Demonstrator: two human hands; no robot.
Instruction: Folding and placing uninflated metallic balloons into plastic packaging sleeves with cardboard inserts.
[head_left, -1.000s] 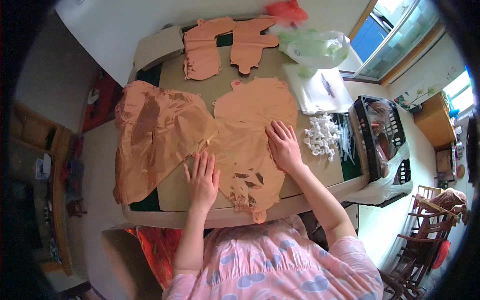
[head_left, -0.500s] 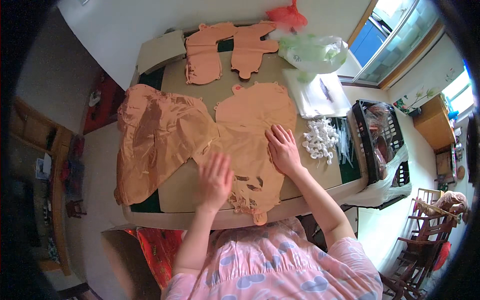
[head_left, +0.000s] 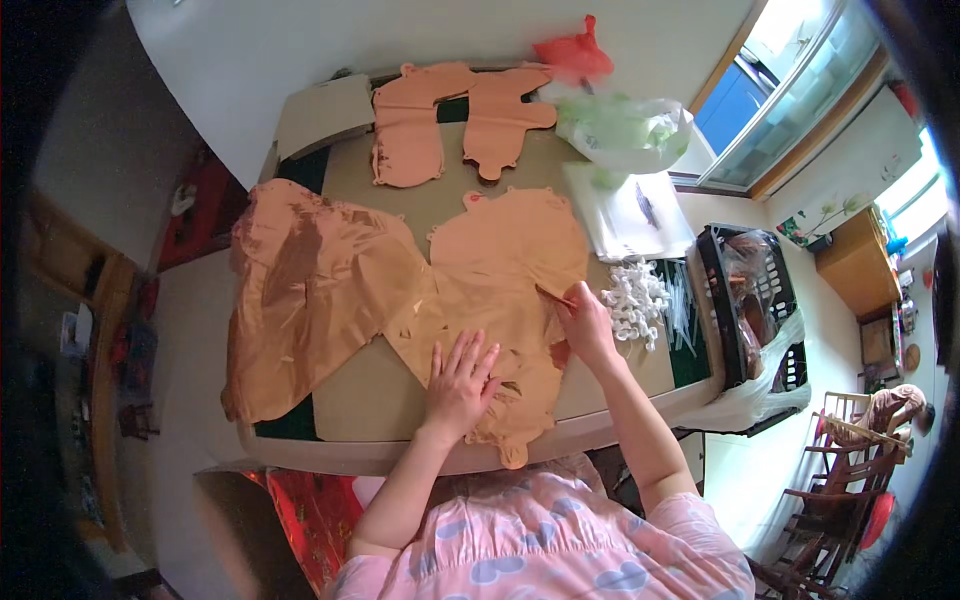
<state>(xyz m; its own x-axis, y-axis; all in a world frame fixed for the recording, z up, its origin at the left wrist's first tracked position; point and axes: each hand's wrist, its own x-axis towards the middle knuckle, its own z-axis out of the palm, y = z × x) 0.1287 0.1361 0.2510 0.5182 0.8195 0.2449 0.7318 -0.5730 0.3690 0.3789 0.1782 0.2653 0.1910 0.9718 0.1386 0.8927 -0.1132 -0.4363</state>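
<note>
A flat, uninflated rose-gold foil balloon (head_left: 510, 250) lies before me, its lower end near the table's front edge. My left hand (head_left: 461, 386) rests on its lower part with the fingers spread. At the balloon's right edge, my right hand (head_left: 588, 325) pinches a bit of the foil, and a fold runs inward from there. A wide, creased foil piece (head_left: 320, 300) of the same colour spreads out to the left and meets the balloon at its middle. Beyond them lie two stacks of flat foil shapes (head_left: 408, 140).
Right of the balloon sit a pile of small white plastic pieces (head_left: 637, 300), thin clear sticks (head_left: 682, 310) and clear plastic sleeves (head_left: 630, 220). A black crate (head_left: 715, 300) stands at the right edge. A whitish-green bag (head_left: 630, 130) and a red bag (head_left: 575, 55) are at the back.
My left hand has come to rest flat, lower and further right on the balloon. My right hand has gone from lying flat to pinching the foil's edge. The view has shifted slightly.
</note>
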